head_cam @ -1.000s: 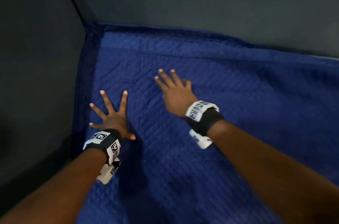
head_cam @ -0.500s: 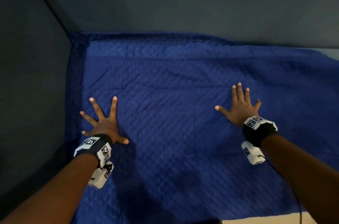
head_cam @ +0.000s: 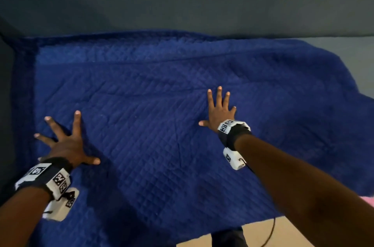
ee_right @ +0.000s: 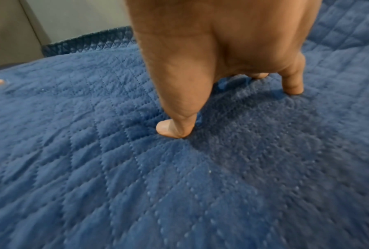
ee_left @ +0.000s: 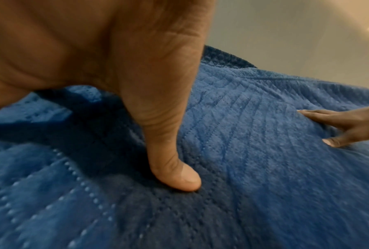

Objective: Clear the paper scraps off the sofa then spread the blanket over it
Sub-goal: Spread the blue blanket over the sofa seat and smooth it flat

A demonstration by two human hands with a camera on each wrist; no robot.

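Head view shows the blue quilted blanket lying across the sofa seat, its far edge tucked against the grey backrest and its left edge against the armrest. The left hand lies flat with fingers splayed near the blanket's left border, about where it was a second ago. The right hand, also flat with fingers spread and pressed on the fabric, has swept away from its partner: a second ago it was close beside the left hand, and now the two are well apart. Both wrist views confirm thumbs and fingertips pushing into the quilting, nothing pinched. That outward stroke reads as smoothing, and the middle stretch between the hands looks mostly flat, with only faint creases. No paper scraps show on the blanket or the visible seat, so the clearing step seems done and the spreading nearly so. At the right, the blanket's edge is rumpled and uneven with bare grey seat beyond it, which probably still needs pulling out and flattening.
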